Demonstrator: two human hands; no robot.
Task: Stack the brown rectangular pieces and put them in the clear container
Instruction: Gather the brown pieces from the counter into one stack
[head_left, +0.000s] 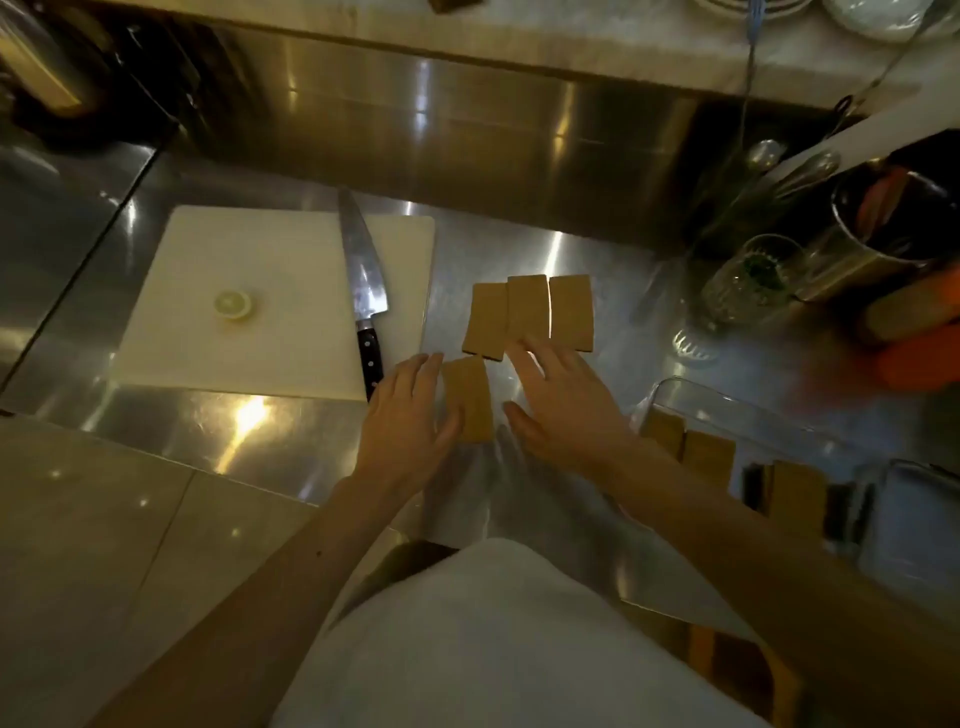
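Flanking one brown piece (467, 397) on the steel counter (597, 270), the left hand (402, 415) and right hand (563, 400) lie open, gripping nothing. Three pieces (530, 312) lie just beyond. A careless sweep might scatter them toward the knife (361, 275). The clear container (737, 410), near right, already holds upright pieces.

Both forearms bare, reaching fwd from bottom of frame, converging toward centre. Left hand (410, 415) palm down, fingers together and extended, thumb tucked to its right side. Right hand (563, 400) palm down, fingers spread a bit, thumb angled out to the left. Neither hand curled into a grasp; hands near each other w/ a gap between them.
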